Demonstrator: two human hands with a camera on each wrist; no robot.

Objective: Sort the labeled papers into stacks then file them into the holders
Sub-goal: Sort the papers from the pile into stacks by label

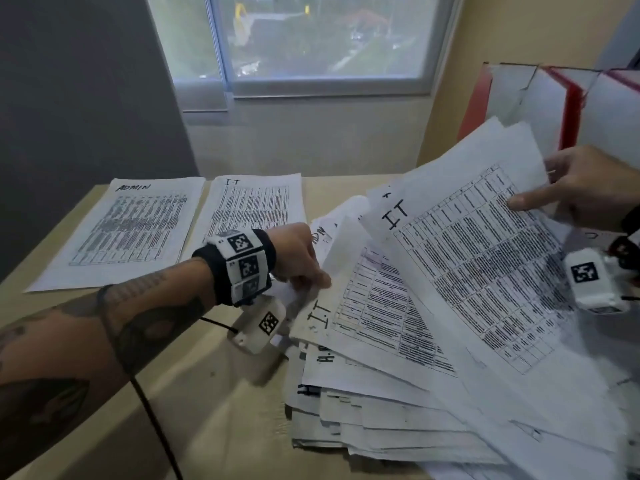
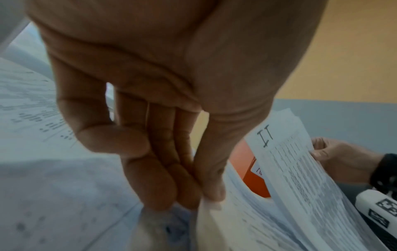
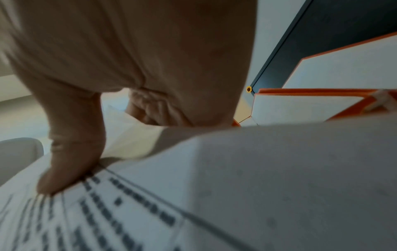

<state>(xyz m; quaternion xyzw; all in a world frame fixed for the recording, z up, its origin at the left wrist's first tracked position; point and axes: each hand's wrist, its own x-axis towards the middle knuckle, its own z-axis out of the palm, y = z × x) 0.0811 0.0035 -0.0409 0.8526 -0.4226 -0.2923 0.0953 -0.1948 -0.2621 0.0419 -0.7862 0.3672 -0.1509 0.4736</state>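
The left hand [image 1: 299, 252] has its grip pressed together, thumb against fingertips [image 2: 163, 195], pinching the lifted edge of a white printed sheet marked "I.T" [image 1: 374, 306] on top of the loose fanned pile of printed papers [image 1: 381, 410] at the right of the beige tabletop [image 1: 207, 393]. The right hand [image 1: 588, 188] pinches the far edge of another white table-printed sheet marked "IT" [image 1: 485, 251], thumb [image 3: 71, 166] on the print, fingers behind. That sheet is raised and tilted, its long axis running from near right to far left. Farther left lie two flat stacks, "ADMIN" [image 1: 128, 226] and "I.T" [image 1: 252, 206], side by side. Red-and-white upright file holders [image 1: 568, 109] stand at the far right.
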